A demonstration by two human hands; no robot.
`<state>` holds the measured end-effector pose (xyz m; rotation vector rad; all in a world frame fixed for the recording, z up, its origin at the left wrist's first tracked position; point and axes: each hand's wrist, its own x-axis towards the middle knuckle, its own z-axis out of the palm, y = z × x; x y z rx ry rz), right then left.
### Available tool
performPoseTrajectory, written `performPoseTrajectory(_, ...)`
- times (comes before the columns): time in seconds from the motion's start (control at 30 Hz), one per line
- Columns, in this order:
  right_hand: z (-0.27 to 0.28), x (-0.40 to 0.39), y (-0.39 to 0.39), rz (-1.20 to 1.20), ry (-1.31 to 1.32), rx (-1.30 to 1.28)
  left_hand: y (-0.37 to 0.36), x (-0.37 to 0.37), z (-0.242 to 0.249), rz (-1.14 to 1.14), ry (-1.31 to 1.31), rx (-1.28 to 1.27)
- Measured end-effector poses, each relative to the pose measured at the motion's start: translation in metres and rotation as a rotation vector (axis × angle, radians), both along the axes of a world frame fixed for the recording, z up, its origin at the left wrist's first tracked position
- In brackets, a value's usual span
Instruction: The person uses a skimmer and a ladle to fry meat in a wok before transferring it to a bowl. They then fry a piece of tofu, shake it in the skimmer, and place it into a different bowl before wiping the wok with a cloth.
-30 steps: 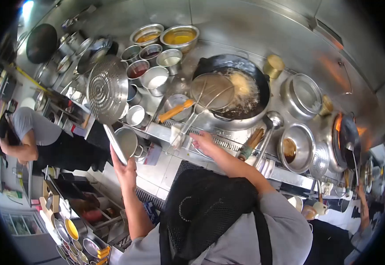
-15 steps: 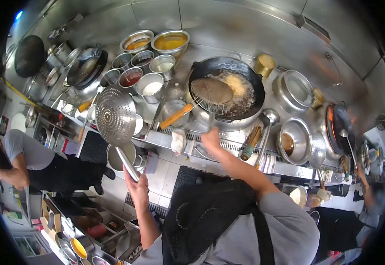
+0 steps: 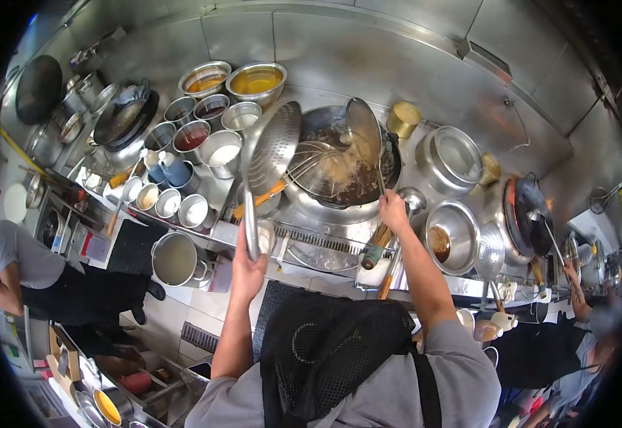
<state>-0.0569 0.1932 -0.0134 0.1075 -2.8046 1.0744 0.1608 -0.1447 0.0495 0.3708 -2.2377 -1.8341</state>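
At far left a co-worker [image 3: 36,274] bends over, not part of this. Next come small sauce bowls [image 3: 189,135] and a steel pot [image 3: 175,258] below the counter edge.

Left hand [image 3: 248,264] is closed tight on the handle of a big perforated strainer [image 3: 271,150], which stands tilted up at the left rim of the wok [image 3: 339,167].

Step in hand, I judge: lifting fried food out of the oil. Next move prob. needs the strainer brought under the skimmer, w/ both kept steady so hot oil does not drip.

Right hand [image 3: 393,212] is clamped on the handle of a wire skimmer [image 3: 325,167] that sits in the wok among the frying food. A ladle [image 3: 412,196] lies just beside this hand.
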Motion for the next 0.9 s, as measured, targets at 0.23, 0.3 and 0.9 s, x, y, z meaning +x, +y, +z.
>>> performPoseTrajectory(0.23, 0.004, -0.014, 0.012, 0.014, 0.149, 0.066, 0.042, -0.020, -0.018, -0.087, 0.031, -0.032)
performPoseTrajectory(0.3, 0.000, -0.024, 0.020, -0.023, 0.151, 0.038, 0.049, -0.027, -0.026, -0.087, 0.104, -0.101)
performPoseTrajectory(0.9, -0.003, -0.039, 0.030, 0.054, 0.055, 0.075, 0.055, -0.032, -0.011, -0.073, -0.039, 0.016)
